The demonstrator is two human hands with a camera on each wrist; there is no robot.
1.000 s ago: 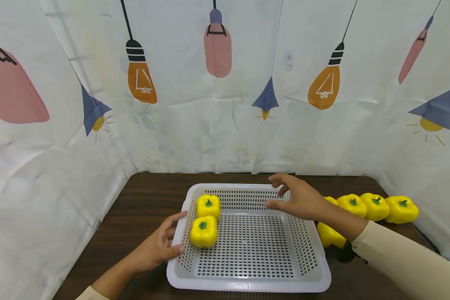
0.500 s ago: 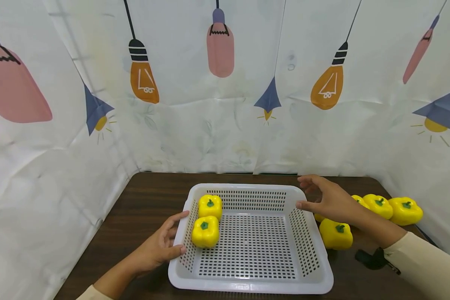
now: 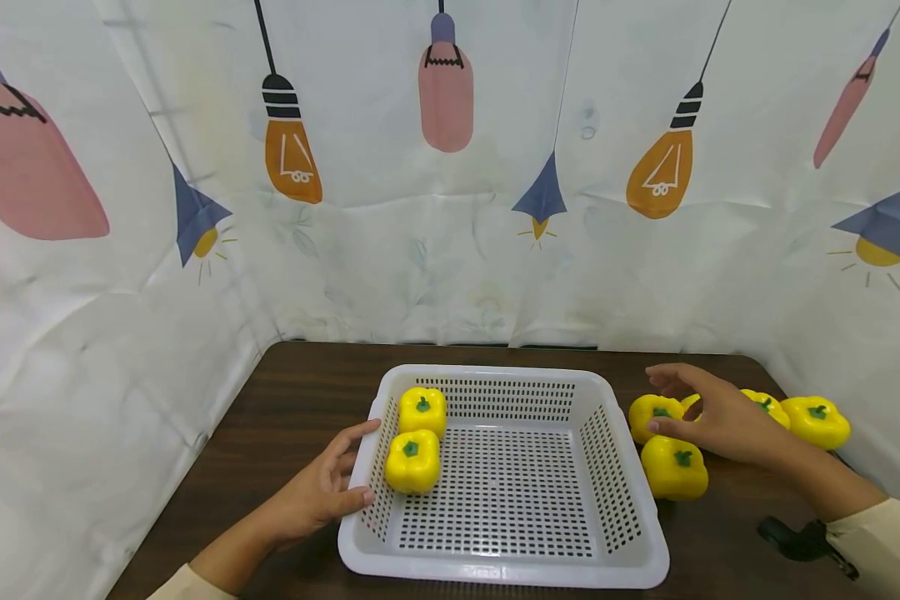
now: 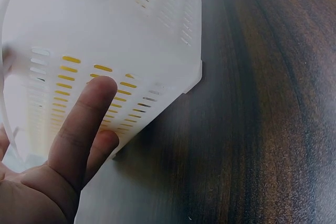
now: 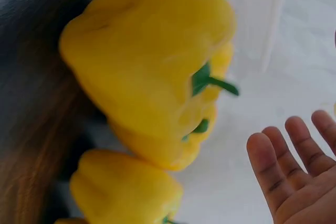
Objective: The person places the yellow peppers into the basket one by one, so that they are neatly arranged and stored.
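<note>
Right of the white basket (image 3: 504, 573), yellow peppers (image 3: 675, 471); right hand (image 3: 731, 423) near them, empty, fingers apart. Reaching step, seemingly; next calls for closing round one. Left hand (image 3: 317, 492), loosely spread, touches basket.

The right hand (image 3: 712, 417) has moved rightward, off the basket (image 3: 504, 570) and past its rim, and now hovers at the yellow bell peppers. The basket's far corner lies uncovered to the hand's left. One pepper (image 3: 651, 407), previously more hidden, shows beside the thumb; another (image 3: 690, 401) is now mostly covered by the hand.
</note>
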